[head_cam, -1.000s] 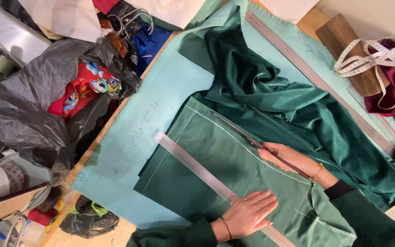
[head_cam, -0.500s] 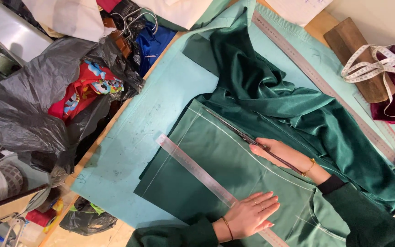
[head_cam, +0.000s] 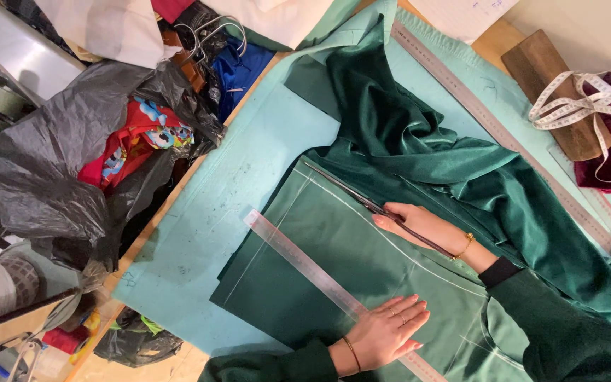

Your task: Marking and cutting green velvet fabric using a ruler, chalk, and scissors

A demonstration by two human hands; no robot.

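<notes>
Your left hand [head_cam: 385,332] lies flat, fingers spread, pinning the ruler [head_cam: 319,279] to the green cloth [head_cam: 305,276] mid-table, while your right hand [head_cam: 419,225] grips scissors [head_cam: 351,194], blades along the chalk line.

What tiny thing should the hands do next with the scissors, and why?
Probably start snipping along the white chalk line: the right hand holds long dark scissors lying along it on the flat dark green fabric, while the left hand presses the clear plastic ruler down.
</notes>
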